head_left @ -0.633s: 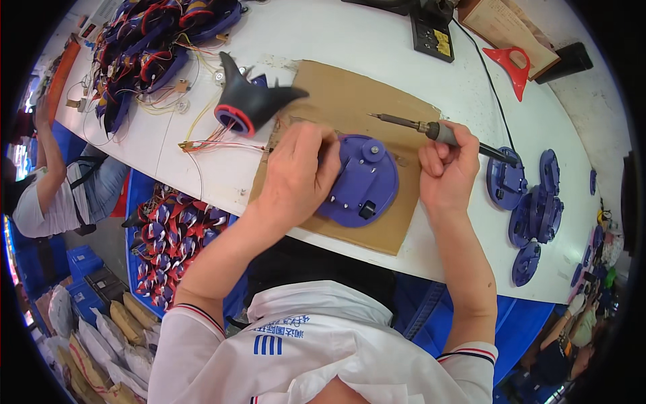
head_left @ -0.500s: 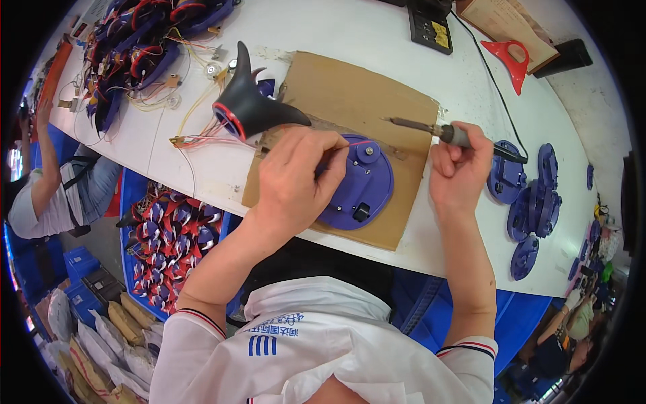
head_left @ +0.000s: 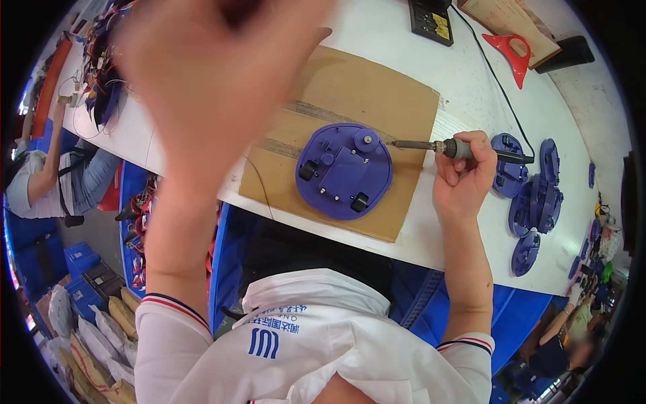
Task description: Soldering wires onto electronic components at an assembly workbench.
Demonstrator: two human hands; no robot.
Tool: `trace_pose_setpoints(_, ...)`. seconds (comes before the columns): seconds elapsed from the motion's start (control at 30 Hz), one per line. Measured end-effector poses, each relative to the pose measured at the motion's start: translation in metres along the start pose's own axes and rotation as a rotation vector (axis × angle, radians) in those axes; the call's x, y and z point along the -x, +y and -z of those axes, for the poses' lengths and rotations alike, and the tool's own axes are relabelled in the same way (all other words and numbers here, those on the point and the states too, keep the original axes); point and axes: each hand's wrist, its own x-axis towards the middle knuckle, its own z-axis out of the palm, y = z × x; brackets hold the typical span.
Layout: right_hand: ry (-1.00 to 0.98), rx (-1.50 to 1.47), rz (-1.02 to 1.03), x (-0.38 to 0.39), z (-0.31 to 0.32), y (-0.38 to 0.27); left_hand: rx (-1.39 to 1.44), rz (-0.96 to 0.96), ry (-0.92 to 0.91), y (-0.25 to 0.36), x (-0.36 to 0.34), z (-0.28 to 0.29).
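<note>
My right hand (head_left: 464, 172) is closed around the grip of a soldering iron (head_left: 452, 147), whose tip points left, close to the right edge of a purple round plastic base (head_left: 344, 176). The base lies on a sheet of brown cardboard (head_left: 404, 202), with small screws and two black fittings on its upper side. High on the left, my left hand (head_left: 208, 87) is raised near the camera and smeared by motion; its fingers are partly out of the picture. A dark curved tip (head_left: 326, 34) shows beside it, the rest hidden behind the hand.
More purple bases (head_left: 535, 202) lie at the table's right. A red handle-shaped piece (head_left: 515, 59) and a black holder with a yellow insert (head_left: 431, 23) stand at the back. Wired dark parts (head_left: 104, 81) are piled at far left, near another person (head_left: 47, 182). A thin wire crosses the cardboard.
My left hand has left the purple base and risen up and left toward the camera. The black horned piece is now mostly hidden behind it. The soldering iron has moved slightly down.
</note>
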Motion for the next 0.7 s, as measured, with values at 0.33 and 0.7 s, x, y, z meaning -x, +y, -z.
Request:
trace_pose_setpoints(0.33,0.011,0.080,0.008,0.017,-0.004,0.000,0.500,0.245,-0.183,0.040,0.118,-0.033)
trace_pose_setpoints(0.7,0.012,0.131,0.078,0.023,-0.006,0.006,0.452,0.235,-0.085,0.042,0.127,-0.043)
